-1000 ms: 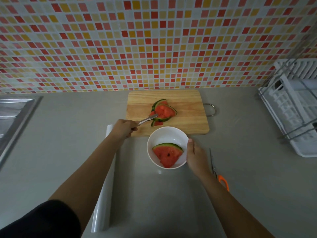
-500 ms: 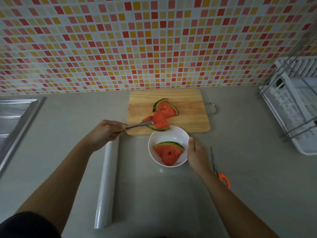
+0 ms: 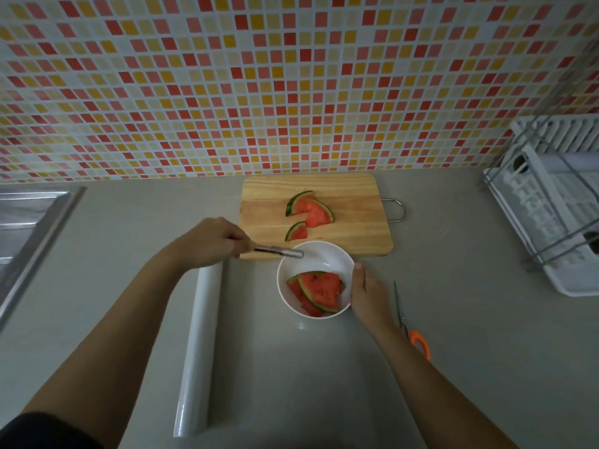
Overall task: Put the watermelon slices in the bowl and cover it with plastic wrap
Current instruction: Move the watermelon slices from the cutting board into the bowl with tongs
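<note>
A white bowl (image 3: 327,254) stands on the counter in front of the wooden cutting board (image 3: 353,202). Two watermelon slices (image 3: 321,290) lie stacked in it. Further slices (image 3: 309,207) rest on the board, with a small one (image 3: 296,231) near its front edge. My left hand (image 3: 210,239) grips metal tongs (image 3: 282,252), whose empty tips hover over the bowl's left rim. My right hand (image 3: 368,293) holds the bowl's right side, thumb on the rim. A roll of plastic wrap (image 3: 197,345) lies left of the bowl, under my left forearm.
Orange-handled scissors (image 3: 410,325) lie right of my right wrist. A white dish rack (image 3: 557,202) fills the right edge. A steel sink (image 3: 26,228) sits at the far left. A tiled wall runs behind the board.
The tongs carried a watermelon slice from the board to the bowl and let it go; it now lies on top of the first slice. The right hand stayed on the bowl.
</note>
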Demonstrator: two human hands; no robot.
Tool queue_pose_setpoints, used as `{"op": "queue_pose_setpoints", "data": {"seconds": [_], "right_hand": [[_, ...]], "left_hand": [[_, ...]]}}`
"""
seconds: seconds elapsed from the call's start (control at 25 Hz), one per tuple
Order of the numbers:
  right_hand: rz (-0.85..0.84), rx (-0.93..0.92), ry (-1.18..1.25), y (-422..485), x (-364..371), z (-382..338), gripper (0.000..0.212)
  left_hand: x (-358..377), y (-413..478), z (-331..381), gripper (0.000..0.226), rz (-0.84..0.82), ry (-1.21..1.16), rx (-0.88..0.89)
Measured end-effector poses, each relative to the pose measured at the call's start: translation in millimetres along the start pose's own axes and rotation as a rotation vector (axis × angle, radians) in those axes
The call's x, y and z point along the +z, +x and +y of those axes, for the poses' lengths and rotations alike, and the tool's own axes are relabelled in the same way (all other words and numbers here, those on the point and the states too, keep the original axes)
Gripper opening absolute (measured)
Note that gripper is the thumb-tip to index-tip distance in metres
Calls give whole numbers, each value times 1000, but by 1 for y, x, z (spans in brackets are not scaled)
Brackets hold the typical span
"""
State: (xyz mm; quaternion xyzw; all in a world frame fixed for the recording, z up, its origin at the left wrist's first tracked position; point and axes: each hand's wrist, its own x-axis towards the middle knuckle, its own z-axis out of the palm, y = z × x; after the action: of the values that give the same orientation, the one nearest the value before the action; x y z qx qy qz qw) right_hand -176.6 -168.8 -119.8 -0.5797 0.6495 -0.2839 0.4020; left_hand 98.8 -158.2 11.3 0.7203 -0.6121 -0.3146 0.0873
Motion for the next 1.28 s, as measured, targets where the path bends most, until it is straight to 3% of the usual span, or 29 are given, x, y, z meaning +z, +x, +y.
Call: {"op": "queue_pose_setpoints", "data": {"seconds": [0.16,0.32,0.48,0.72,0.8,0.96,1.12,1.28], "right_hand": [[8,4,9,0,1,2,45],[3,7,0,1,0,2,44],[7,27,2,0,1,3,38],[10,38,3,2,1,5,40],[13,37,13,2,1,5,43],[0,37,25,-1,1,5,46],[-6,26,2,0,1,5,49],[6,18,-21,0,1,3,50]], "left_hand": [[9,31,1,16,202,-223,-58],[32,77,-3,25,115,-164,-144],[39,110,-1,14,31,-473,-222],[39,114,1,24,2,-722,-121],[30,99,-6,28,-74,-734,-56],[25,57,-16,33,-378,-589,24],[42,38,-1,34,-335,-583,-69],[48,34,16,33,-353,-605,-277]]}}
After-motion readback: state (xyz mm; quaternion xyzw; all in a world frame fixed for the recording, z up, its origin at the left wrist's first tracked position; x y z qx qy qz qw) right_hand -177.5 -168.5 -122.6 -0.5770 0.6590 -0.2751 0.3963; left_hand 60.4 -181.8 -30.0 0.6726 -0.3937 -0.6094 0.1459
